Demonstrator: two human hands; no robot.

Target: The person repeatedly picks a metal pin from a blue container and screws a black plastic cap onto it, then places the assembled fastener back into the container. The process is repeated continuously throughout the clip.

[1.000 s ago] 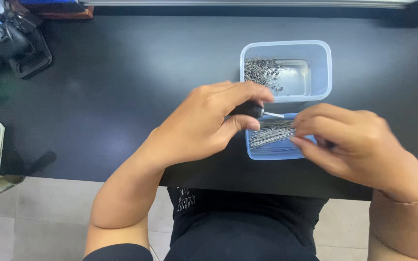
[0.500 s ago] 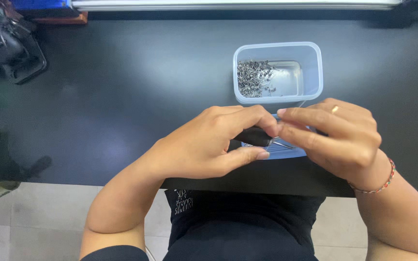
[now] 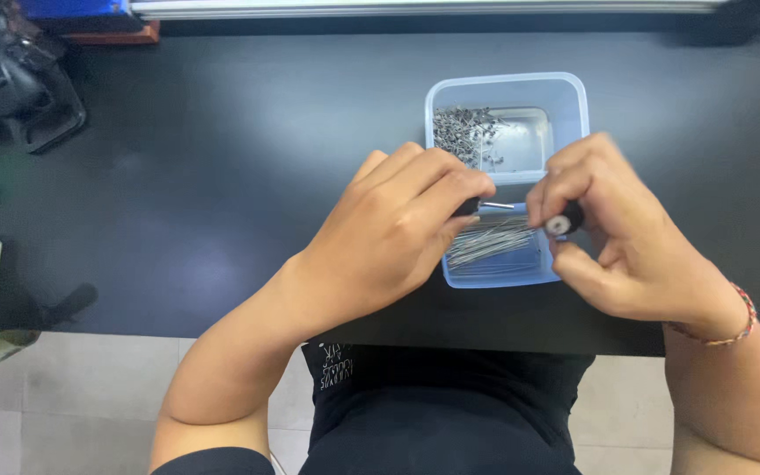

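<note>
On the near edge of the black table (image 3: 222,158), a person's two hands meet above a shallow blue tray (image 3: 496,274) filled with thin metal pins (image 3: 490,242). The left hand (image 3: 389,237) curls its fingers narrowly around a small dark part (image 3: 466,208) with a short metal pin sticking out to the right. The right hand (image 3: 622,246) pinches a small black cylindrical piece (image 3: 563,222) with a pale end face between thumb and forefinger, just right of that pin. Just beyond the tray stands a clear plastic tub (image 3: 573,114) holding a heap of small grey metal parts (image 3: 464,127). Far left sits a dark machine (image 3: 19,84).
</note>
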